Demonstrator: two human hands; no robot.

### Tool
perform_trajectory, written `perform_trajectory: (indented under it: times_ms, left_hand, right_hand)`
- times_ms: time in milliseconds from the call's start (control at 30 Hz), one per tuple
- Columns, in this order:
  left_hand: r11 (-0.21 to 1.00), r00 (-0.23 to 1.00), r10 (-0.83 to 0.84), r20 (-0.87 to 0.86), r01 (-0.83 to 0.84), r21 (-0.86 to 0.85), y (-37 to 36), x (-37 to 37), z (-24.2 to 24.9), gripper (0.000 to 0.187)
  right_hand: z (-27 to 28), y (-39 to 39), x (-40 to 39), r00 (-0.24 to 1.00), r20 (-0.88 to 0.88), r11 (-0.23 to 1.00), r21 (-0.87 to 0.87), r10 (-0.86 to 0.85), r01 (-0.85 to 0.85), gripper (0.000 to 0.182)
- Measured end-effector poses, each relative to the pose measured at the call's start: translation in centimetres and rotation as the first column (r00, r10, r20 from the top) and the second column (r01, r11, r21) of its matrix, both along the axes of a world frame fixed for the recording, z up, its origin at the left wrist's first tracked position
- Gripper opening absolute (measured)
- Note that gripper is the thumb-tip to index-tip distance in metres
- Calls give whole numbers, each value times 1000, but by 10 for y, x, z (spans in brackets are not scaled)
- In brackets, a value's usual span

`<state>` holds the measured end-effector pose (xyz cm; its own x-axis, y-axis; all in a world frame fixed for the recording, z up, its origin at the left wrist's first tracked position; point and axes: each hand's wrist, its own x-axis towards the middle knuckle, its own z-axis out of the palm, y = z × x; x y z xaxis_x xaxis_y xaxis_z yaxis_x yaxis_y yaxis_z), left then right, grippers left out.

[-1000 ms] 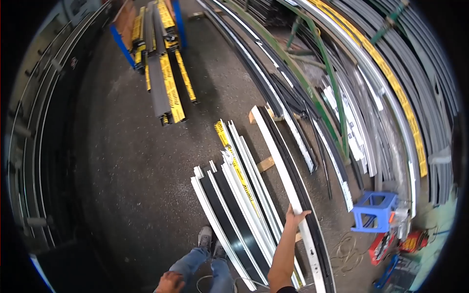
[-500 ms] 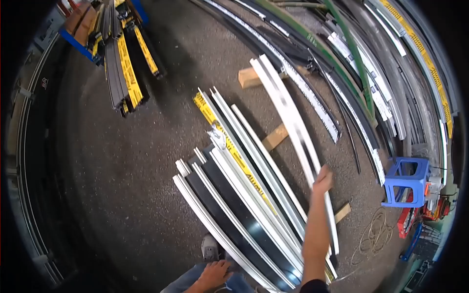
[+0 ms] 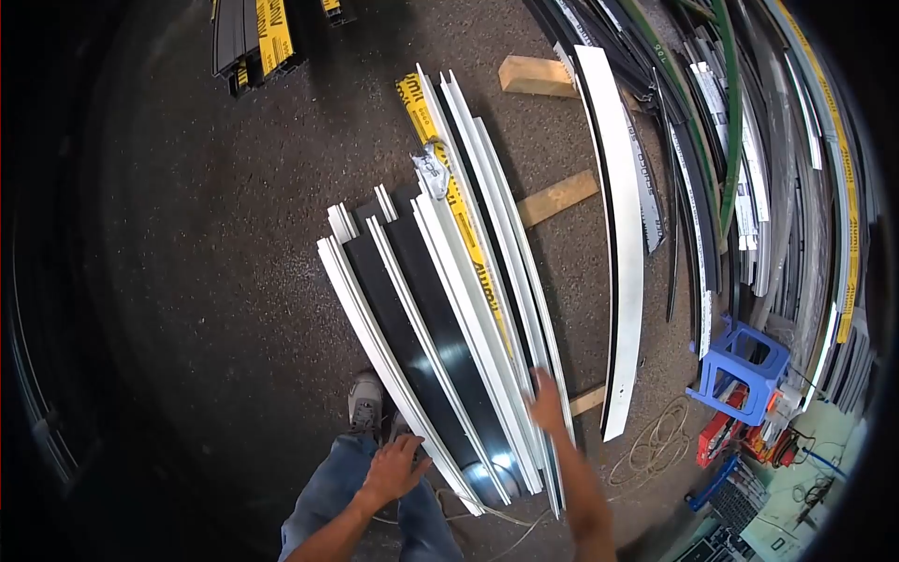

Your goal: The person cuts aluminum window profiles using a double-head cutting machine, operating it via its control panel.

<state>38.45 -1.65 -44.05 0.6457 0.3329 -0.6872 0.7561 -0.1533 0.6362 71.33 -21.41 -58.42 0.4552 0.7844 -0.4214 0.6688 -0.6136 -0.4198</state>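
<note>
My right hand [image 3: 547, 401] is over the right edge of a bundle of long white profiles [image 3: 449, 272], near its lower end; its fingers are blurred and partly hidden. My left hand [image 3: 398, 465] rests with fingers spread by the lower left end of the bundle, above my knee. Black flat strips [image 3: 426, 318] lie between the white profiles. A yellow printed tape [image 3: 478, 267] and a crumpled piece of film [image 3: 433, 170] are on the bundle. To the right lies a single wide white profile [image 3: 618, 244], apart from both hands.
Wooden blocks [image 3: 559, 199] lie on the floor beneath and between the profiles. More long profiles [image 3: 749, 159] are stacked at the upper right. A blue stool [image 3: 744, 370] stands at the right, near tools and a coiled cord [image 3: 651, 450]. Dark profiles [image 3: 253, 37] are at the upper left.
My right hand has let go of the single white profile and moved left to the bundle. That profile now lies further right of the bundle. The view has shifted.
</note>
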Motion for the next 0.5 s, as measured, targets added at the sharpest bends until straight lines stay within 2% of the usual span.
perform_trajectory:
  times_ms: [67,133,200,267,333,400,467,500]
  left_hand:
    - [988,989,143,43,-140,-63,-3,2,-2,45]
    - [985,986,162,25,-160,-69,-3,8,0,45]
    - [980,983,185,-3,-185,-67,-4,11,0,45]
    - [976,976,210,62,-206,-64,-8,15,-2,45]
    - [976,976,207,60,-202,-76,-13,16,-3,45]
    - [979,982,184,43,-180,-92,-18,16,-4,45]
    - [980,983,182,34,-179,-93,-18,19,-2,46]
    - [973,979,202,20,-198,-123,-17,21,-1,46]
  right_hand:
    - [22,8,-88,993,50,994,13,-107,106,69]
    - [23,0,-149,982,-93,986,-36,-164,161,72]
    - [51,14,-183,997,-55,996,-73,-62,58,74]
    - [57,15,-192,997,-75,998,-58,-27,22,74]
    - [50,9,-190,963,-265,998,-36,-52,44,69]
    - [41,0,-177,893,-402,979,-81,-202,185,54]
    - [32,-3,-158,846,-396,924,-279,-358,260,50]
    - [28,-5,-150,878,-336,930,-255,-341,264,49]
